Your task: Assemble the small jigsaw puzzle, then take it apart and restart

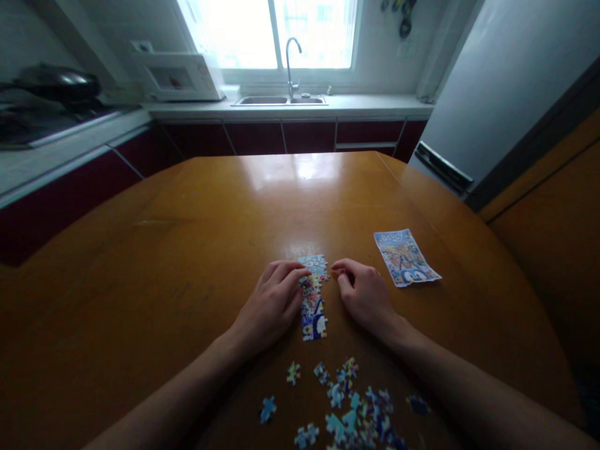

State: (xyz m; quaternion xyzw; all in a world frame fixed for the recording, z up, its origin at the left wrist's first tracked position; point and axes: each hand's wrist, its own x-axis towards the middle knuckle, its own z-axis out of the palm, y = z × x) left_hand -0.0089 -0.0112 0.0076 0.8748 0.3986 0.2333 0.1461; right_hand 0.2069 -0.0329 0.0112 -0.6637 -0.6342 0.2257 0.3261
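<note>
A partly joined jigsaw puzzle (313,300) lies flat on the table as a narrow upright strip, pale blue at the top, with a blue and white figure at the bottom. My left hand (280,294) rests along its left side, fingers stretched and fingertips on its edge. Just off the puzzle's right side is my right hand (360,287), its index finger pointing at the jagged edge and its thumb apart; I see nothing held in it. Loose puzzle pieces (351,419) are heaped close to me, and a few, like a blue piece (268,409), lie apart.
A printed picture sheet (407,257) lies on the wooden table (210,219) to the right of my right hand. Beyond the table are a counter with a sink (262,100), a white microwave (175,76), a pan (59,82) on the stove, and a refrigerator (506,81).
</note>
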